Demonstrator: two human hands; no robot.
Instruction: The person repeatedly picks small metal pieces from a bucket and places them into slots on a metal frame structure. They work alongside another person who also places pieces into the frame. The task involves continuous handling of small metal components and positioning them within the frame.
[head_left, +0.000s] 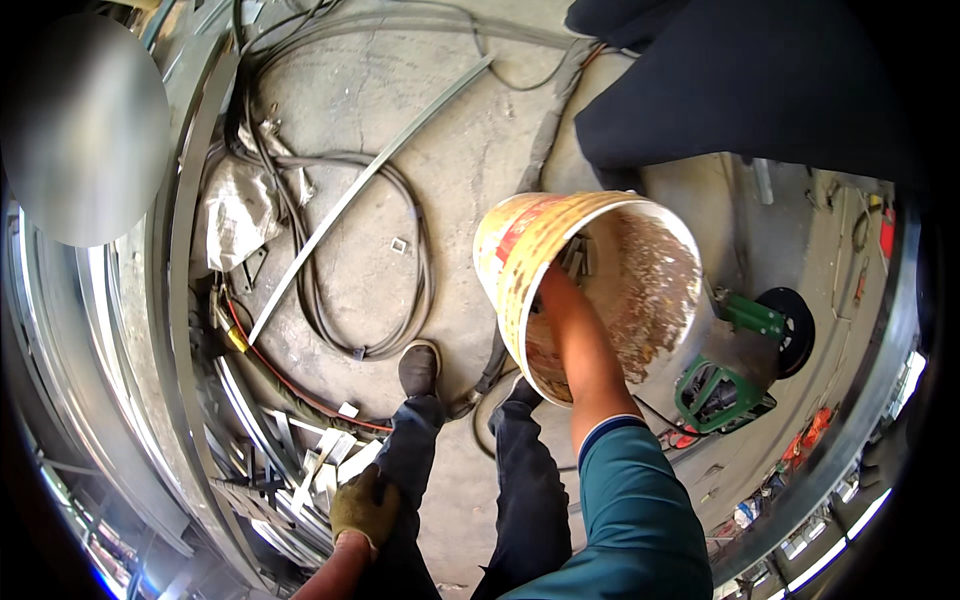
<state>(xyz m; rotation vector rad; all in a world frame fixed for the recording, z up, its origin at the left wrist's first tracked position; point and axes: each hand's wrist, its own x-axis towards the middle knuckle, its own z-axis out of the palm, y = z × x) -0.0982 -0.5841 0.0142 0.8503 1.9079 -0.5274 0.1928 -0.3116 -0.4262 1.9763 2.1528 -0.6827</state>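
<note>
A yellow-and-white plastic bucket (675,228), dirty inside, tilts toward me right of centre. My bare right forearm (585,345) reaches into its mouth, and the fingers of that hand are lost in shadow behind the rim. Short metal pieces (577,256) lie deep in the bucket, close to where the hand goes in. Against my left trouser leg (412,445) rests my left hand (366,505), in a worn yellowish work glove. Its fingers look loosely bent and apart, with nothing visible in them. Beside it is a pile of metal offcuts (325,460).
Coiled dark cables (420,260) and a long metal bar (370,180) lie on the concrete floor. A green power tool with a disc (750,318) stands right of the bucket. Another person's dark-clad leg (700,90) is at the far right. Steel profiles (185,300) line the left.
</note>
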